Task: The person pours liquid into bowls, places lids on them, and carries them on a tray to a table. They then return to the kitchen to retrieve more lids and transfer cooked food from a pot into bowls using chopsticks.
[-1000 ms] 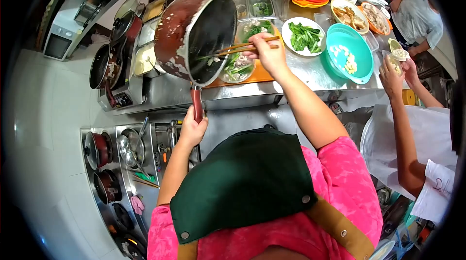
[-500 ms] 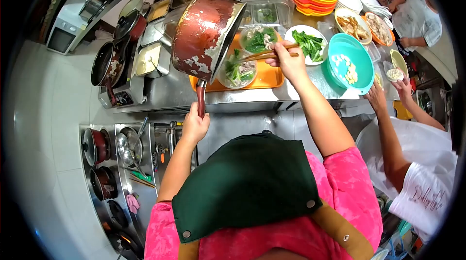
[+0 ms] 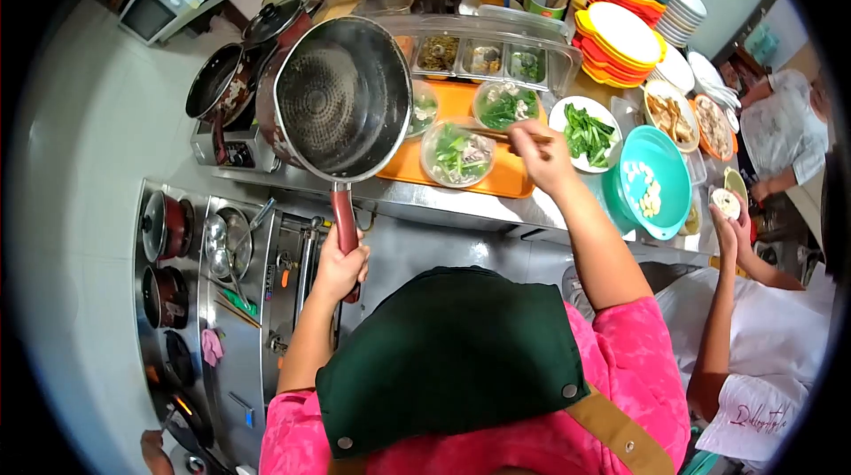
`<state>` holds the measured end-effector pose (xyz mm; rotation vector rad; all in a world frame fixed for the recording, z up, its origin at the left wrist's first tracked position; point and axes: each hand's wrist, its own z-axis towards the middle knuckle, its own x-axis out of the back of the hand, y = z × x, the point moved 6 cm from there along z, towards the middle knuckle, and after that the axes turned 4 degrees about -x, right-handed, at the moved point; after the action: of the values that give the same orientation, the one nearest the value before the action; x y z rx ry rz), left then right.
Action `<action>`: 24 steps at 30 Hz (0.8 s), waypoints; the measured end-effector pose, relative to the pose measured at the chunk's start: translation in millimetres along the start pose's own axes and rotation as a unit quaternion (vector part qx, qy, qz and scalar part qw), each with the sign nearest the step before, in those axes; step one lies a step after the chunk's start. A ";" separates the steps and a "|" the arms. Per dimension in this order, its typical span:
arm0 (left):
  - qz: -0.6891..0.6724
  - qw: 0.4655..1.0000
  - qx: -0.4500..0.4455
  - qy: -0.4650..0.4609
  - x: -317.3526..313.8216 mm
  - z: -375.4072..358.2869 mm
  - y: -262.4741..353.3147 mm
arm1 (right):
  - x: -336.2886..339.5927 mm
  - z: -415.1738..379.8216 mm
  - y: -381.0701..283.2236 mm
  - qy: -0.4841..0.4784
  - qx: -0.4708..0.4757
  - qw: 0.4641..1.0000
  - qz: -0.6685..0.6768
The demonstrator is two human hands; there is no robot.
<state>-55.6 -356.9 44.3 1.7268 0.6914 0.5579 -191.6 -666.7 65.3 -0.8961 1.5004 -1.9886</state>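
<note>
My left hand (image 3: 340, 266) is closed round the red-brown handle of a worn saucepan (image 3: 344, 98). The pan is tipped so its dark, bare inside faces me. Wooden chopsticks (image 3: 489, 132) are gripped in my right hand (image 3: 543, 158), their tips at a clear bowl of soup with greens and pale meat (image 3: 457, 156). Behind it stands a second such bowl (image 3: 507, 105), and a third (image 3: 424, 110) is partly hidden by the pan. All three are on an orange tray (image 3: 501, 184).
Right of the tray are a plate of cut greens (image 3: 587, 134) and a turquoise basin (image 3: 653, 182) with pale pieces. A co-worker's hands (image 3: 729, 231) hold a small filled round. Lidded ingredient trays (image 3: 483, 57) line the back. Pots (image 3: 166, 227) stand lower left; another person's hand (image 3: 157, 453) shows there.
The saucepan has turned from its outer side to show its inside, and is held further left over the counter edge. My chopsticks have shifted to the front bowl. A hand has appeared lower left.
</note>
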 end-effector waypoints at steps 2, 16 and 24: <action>-0.021 0.999 0.034 0.010 3.9 -16.1 5.9 | 10.2 1.0 -0.4 0.001 -0.062 0.989 0.132; -0.246 0.965 0.068 0.058 64.8 -167.8 6.0 | -229.4 -11.7 -207.0 -0.378 0.413 0.823 -0.091; -0.317 0.900 -0.080 0.289 186.1 -246.0 -9.8 | -336.8 -52.1 -293.6 -0.397 0.497 0.771 -0.004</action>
<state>-91.4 -55.4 99.4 1.0698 1.5138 0.6379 -5.2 -310.8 267.6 -0.9946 -0.0866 -1.6589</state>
